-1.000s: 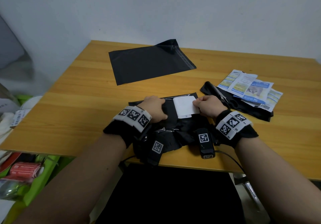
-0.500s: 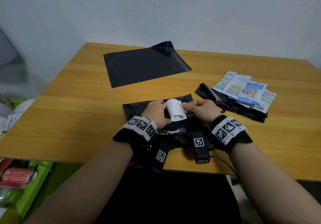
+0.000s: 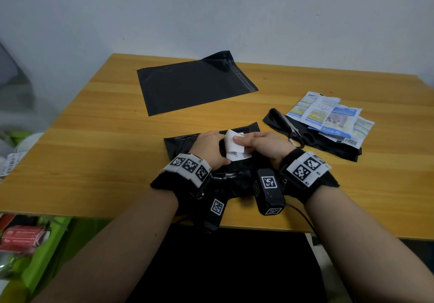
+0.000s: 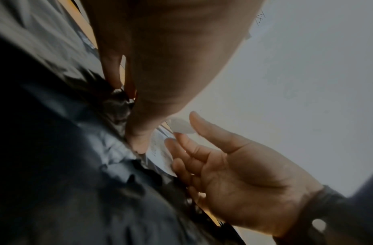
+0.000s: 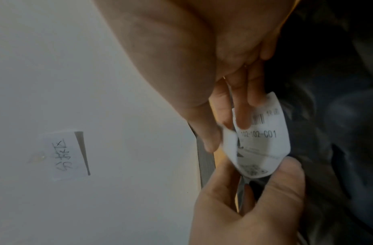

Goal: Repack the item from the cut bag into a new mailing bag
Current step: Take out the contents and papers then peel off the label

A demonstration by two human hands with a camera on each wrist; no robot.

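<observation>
At the near edge of the wooden bench (image 3: 94,157) lies a crumpled black plastic mailing bag (image 3: 183,142), with both hands working on it. The left hand (image 3: 209,147) presses its curled fingers down into the black film, pinning the bag. The right hand (image 3: 260,145) pinches a white printed shipping label (image 3: 234,147), which curls up off the bag; the right wrist view shows the label (image 5: 263,139) bent between thumb and fingers, with a barcode and the code 102-102-C01.

The label looks thin, light and floppy, likely to tear if pulled from 1 corner, so a hold along its lifted edge seems safest. The bag film looks soft and slick, and needs pinning close beside the label.

Further right lie black-handled scissors (image 3: 298,133) on a strip of black plastic (image 3: 338,147), touching a fan of blue-and-white printed sachets (image 3: 328,117), apparently the item to repack. Farthest off, a flat, unwrinkled black mailing bag (image 3: 195,84) lies well apart, its flap end raised.
</observation>
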